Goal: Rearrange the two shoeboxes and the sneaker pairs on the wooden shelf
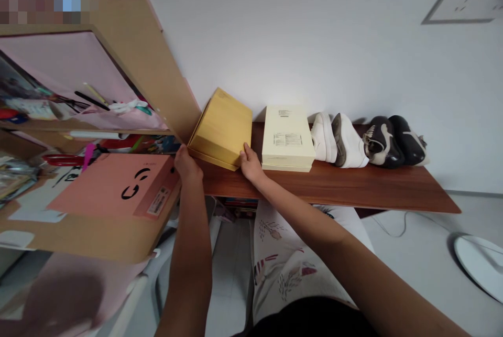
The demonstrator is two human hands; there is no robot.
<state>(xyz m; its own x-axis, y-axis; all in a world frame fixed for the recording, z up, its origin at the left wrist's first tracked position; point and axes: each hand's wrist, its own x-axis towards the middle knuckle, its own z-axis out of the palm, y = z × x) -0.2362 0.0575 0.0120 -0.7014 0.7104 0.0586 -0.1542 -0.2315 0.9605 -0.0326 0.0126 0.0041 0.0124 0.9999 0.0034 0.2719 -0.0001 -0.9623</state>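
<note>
We log both hands at the near edge of a reddish-brown wooden shelf (334,185), with a mustard-yellow box (220,130) between them. The box sits at the shelf's left end, tipped off square. Its long axis runs from the near edge toward the wall, leaning to the right at the far end, and one narrow side faces us along the bottom.

The left hand (187,165) is at the box's near left corner, and the right hand (251,165) is at its near right corner, with the fingers (245,149) pressed against the side. We read this as a wide two-handed hold across the box (the left fingers are partly lost at the corner, so contact there is less certain).

Just right of the box stands a cream box (287,138) with printed labels, its long axis also pointing to the wall. Beyond it, in a row, are a pair of white sneakers (334,140) and a pair of black-and-white shoes (393,140). To the left, just beside the left hand, lies a salmon-pink box (113,185) with black markings, in front of a light wood shelf unit (141,59). Below the hands, floral-print fabric (283,258) shows.
</note>
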